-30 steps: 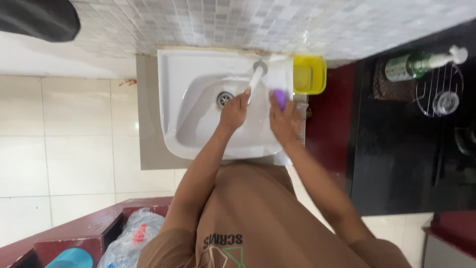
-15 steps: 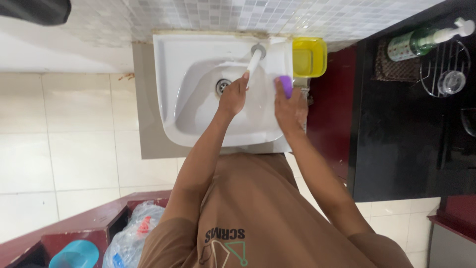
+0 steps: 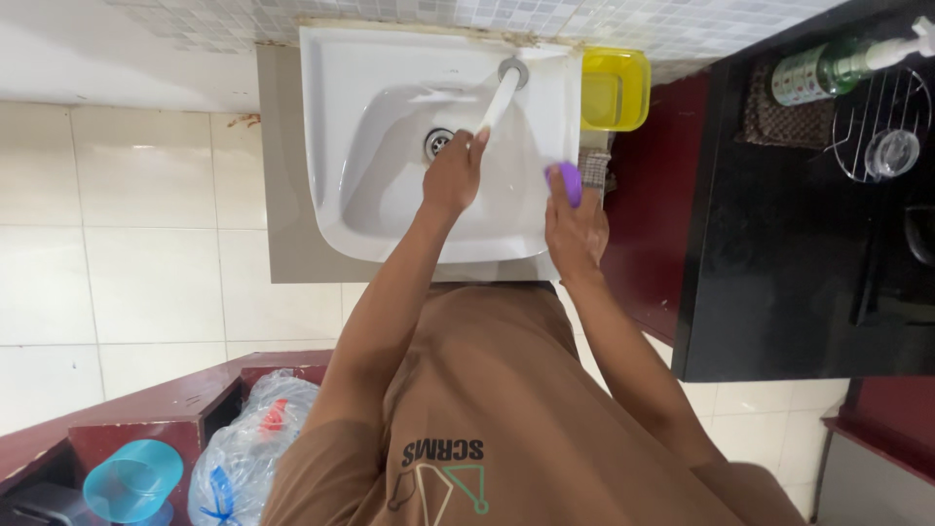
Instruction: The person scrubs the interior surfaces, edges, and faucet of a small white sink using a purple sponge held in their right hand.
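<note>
Purple sponge (image 3: 569,183) slid nearer along sink (image 3: 331,117) rim.

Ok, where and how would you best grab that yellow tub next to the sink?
Take the yellow tub by its near rim, the long edge facing the person, coming down from above with the right hand. It sits open side up between the sink and the dark counter, tight against the tiled wall, so its other sides look hard to reach.
</note>
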